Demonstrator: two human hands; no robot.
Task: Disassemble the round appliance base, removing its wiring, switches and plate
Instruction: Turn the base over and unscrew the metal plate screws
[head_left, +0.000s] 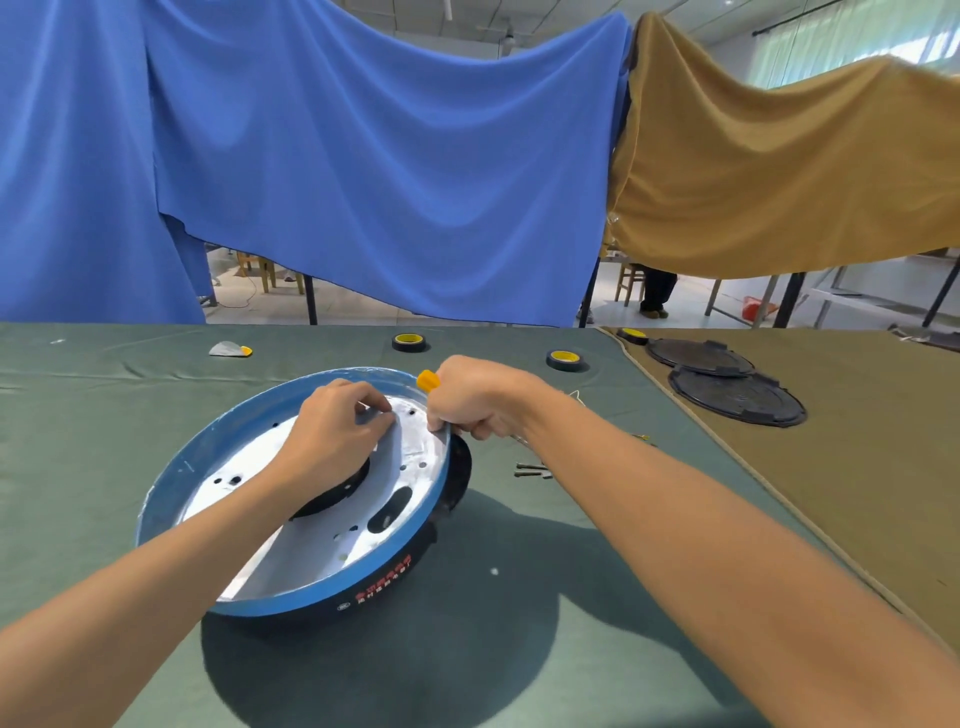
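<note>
The round appliance base (171, 483), blue-rimmed with a dark outer shell, lies tilted on the green table. Inside it sits a silvery metal plate (317, 551) with several holes and a black round part (337, 496) at its centre. My left hand (332, 441) rests over that centre, its fingertips pinching something small on the plate near the far rim. My right hand (475, 400) grips a yellow-handled screwdriver (428, 381) at the base's far right rim; its shaft and tip are hidden behind the fingers.
Loose screws (532, 470) lie just right of the base. Two black-and-yellow tape rolls (410, 342) (564, 359) stand at the back. Two black round covers (735, 397) lie on the brown cloth at the right. A small grey scrap (228, 349) is at back left.
</note>
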